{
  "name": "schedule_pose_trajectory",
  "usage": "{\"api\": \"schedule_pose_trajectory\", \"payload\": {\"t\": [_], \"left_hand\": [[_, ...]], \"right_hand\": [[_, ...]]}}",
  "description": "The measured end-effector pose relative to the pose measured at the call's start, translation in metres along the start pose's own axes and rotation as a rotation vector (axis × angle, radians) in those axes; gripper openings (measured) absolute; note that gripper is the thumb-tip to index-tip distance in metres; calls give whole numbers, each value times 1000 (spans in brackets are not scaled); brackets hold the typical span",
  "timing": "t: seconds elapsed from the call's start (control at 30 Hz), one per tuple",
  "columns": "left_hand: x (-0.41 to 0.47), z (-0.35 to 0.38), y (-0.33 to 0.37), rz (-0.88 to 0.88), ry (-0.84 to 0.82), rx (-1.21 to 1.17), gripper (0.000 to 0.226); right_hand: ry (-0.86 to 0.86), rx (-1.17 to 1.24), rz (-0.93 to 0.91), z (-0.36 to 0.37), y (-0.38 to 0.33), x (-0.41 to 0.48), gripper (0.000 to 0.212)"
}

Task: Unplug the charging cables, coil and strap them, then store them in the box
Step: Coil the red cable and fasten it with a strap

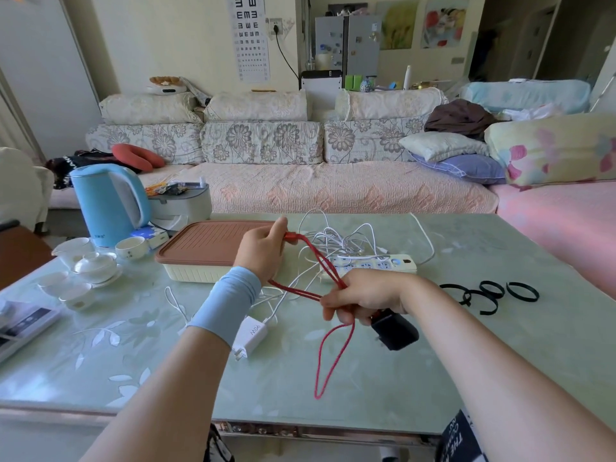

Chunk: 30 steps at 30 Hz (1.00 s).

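My left hand (263, 248) pinches the plug end of a red cable (333, 358) above the table. My right hand (360, 295) grips loops of the same red cable together with its black charger (395, 330); one long loop hangs down toward the table. Behind my hands, tangled white cables (336, 243) lie over a white power strip (370, 263). A white charger (250, 335) lies unplugged under my left wrist. The cream box with a brown lid (203, 251) stands closed at the left. Several black straps (490, 295) lie to the right.
A blue kettle (106, 205), a white tea set (90, 268) and a grey container (181, 205) crowd the table's left side. A flat device (23, 323) lies at the left edge. A sofa (300, 181) runs behind the glass-topped table (500, 361).
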<state>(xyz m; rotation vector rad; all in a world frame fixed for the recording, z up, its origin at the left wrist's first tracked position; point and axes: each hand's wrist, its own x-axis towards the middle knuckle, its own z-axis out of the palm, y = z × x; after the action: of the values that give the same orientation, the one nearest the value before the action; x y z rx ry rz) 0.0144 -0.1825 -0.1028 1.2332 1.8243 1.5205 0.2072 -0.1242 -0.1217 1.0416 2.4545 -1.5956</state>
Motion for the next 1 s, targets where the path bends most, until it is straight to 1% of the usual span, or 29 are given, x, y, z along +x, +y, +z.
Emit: {"api": "schedule_pose_trajectory", "payload": {"t": [0.03,0.07,0.13,0.23,0.33,0.43,0.5,0.63,0.73,0.8,0.93,1.0], "left_hand": [[1,-3,-2,86,55,152,49],[3,-5,-6,141,79,215,48],[6,-8,-12,187,84,244,43],[8,-12,-16,262,74,326,39],[11,-16,-19,347,22,362,43],[15,-19,-24,383,-23,415,41],[15,-21,-25,388,-23,483,39],[16,-20,-28,395,-15,648,43],[19,-19,-35,369,-29,765,50],[21,-20,-37,388,-13,826,52],[21,-20,-43,427,26,861,54],[20,-20,-51,429,60,877,54]], "right_hand": [[-8,11,24,-2,3,0,21],[-18,31,39,-4,5,1,20],[-38,57,62,-8,9,2,21],[-41,76,103,-11,11,5,30],[30,117,136,-10,11,8,44],[86,74,103,-13,10,8,54],[59,45,83,-13,8,5,53],[-54,-46,70,-9,6,1,50],[-49,-97,42,-9,10,1,51],[-57,-47,46,-11,13,1,48],[-169,196,86,-12,18,1,42],[-200,237,86,-12,20,1,36]]}}
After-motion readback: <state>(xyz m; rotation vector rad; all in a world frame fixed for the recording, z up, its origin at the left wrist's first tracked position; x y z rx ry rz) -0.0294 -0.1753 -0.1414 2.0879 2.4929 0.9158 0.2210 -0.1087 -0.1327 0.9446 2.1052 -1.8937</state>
